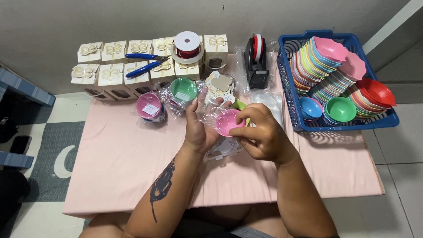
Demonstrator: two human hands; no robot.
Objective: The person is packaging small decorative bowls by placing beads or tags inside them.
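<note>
IN HAND: pink bowl (228, 122) in clear wrap is gripped by left hand (200, 128) and right hand (260, 134) above the surface (119, 163) | DONE: wrapped pink bowl (150, 106) and green bowl (183, 89) are set by white boxes (132, 66) | LEFT: stacked bowls (328, 70) in blue basket (291, 105)

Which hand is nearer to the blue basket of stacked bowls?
Right. The right hand is just left of the blue basket; the left hand is farther left, across the pink bowl both hold.
</note>
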